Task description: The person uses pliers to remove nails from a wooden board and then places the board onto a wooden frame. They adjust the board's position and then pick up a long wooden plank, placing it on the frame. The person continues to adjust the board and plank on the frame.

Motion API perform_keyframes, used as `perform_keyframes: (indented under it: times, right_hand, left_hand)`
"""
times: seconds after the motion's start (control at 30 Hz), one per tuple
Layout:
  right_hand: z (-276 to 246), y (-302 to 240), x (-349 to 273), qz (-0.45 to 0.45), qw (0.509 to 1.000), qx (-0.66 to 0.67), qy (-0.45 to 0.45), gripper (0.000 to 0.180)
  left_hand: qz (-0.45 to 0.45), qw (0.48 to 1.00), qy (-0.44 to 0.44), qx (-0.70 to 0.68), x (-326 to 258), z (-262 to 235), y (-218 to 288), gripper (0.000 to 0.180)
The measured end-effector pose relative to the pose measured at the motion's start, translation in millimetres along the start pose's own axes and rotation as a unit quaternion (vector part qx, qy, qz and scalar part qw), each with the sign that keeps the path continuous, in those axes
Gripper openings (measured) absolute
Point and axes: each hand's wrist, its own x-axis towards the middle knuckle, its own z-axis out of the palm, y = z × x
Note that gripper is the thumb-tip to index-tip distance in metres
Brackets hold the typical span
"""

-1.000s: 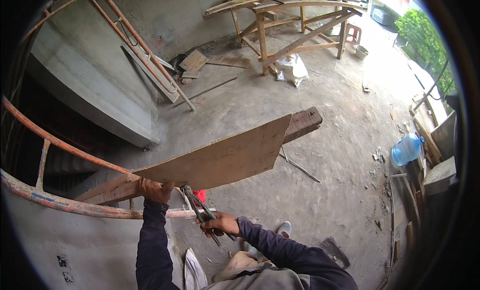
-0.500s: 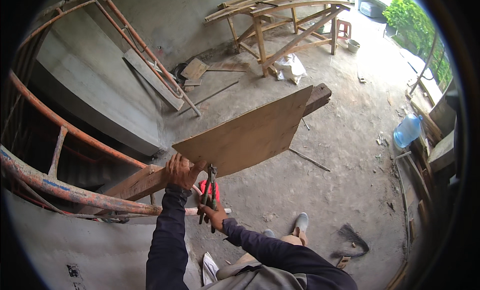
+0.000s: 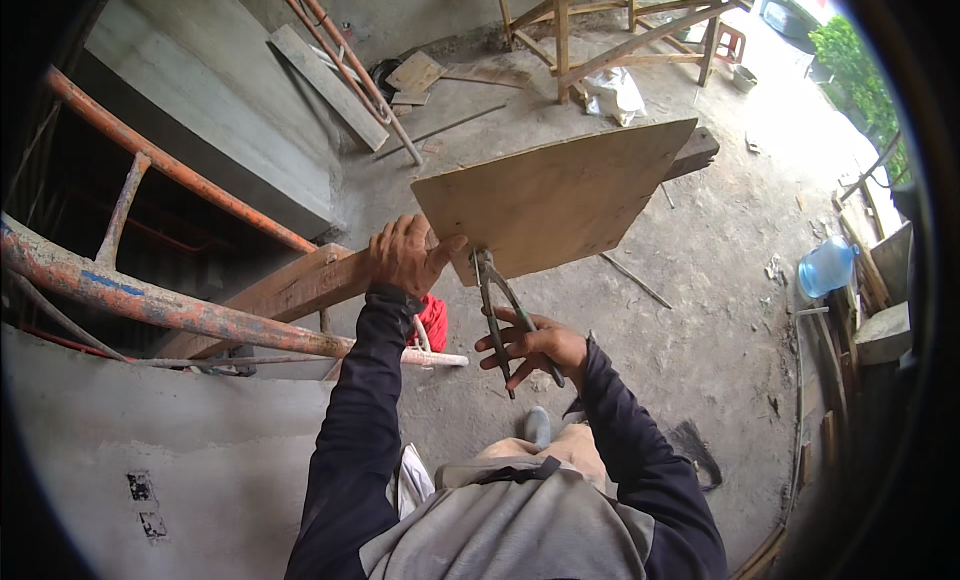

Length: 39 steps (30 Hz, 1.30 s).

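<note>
A flat plywood sheet [image 3: 555,195] lies tilted across a long wooden beam [image 3: 335,282]. My left hand [image 3: 405,258] grips the beam beside the sheet's near left corner, fingers over the top and thumb stretched toward the sheet. With my right hand [image 3: 545,350] I hold pincers [image 3: 492,315] by their handles, which are spread apart. Their jaws sit against the sheet's near edge, close to my left thumb. Whatever is between the jaws is too small to make out.
Orange scaffold tubes [image 3: 200,305] run along the left, near a red cloth [image 3: 432,323]. A wooden trestle [image 3: 562,40] and a white sack [image 3: 615,95] stand at the back. On the right are a blue water bottle [image 3: 828,267] and scrap timber. A metal rod [image 3: 637,280] lies on the floor.
The pincers' handles have spread wider, and my right hand has moved right and up with them. Sheet, beam and left hand sit farther right and higher in view as the view shifted.
</note>
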Motion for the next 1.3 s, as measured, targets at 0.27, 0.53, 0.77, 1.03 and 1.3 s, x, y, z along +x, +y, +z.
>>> perform_keyframes:
  times: [0.27, 0.53, 0.77, 1.03, 1.3]
  right_hand:
    - [-13, -2, -2, -0.001, 1.0, 0.013, -0.002, 0.091]
    - [-13, 12, 12, 0.021, 0.991, -0.116, 0.057, 0.053]
    - [36, 92, 100, -0.165, 0.969, -0.003, 0.182, 0.028]
    - [34, 78, 83, -0.11, 0.967, -0.056, 0.221, 0.032]
    - [19, 13, 18, -0.04, 0.993, -0.057, 0.092, 0.042]
  left_hand:
    - [0.017, 1.0, -0.005, 0.018, 0, -1, -1, 0.081]
    - [0.045, 0.998, 0.048, 0.009, 2, 1, 1, 0.079]
    - [0.051, 0.996, 0.075, 0.008, 2, 1, 1, 0.08]
    - [0.031, 0.998, 0.045, 0.006, 2, 3, 1, 0.081]
    - [0.039, 0.997, 0.066, 0.019, 3, 2, 2, 0.081]
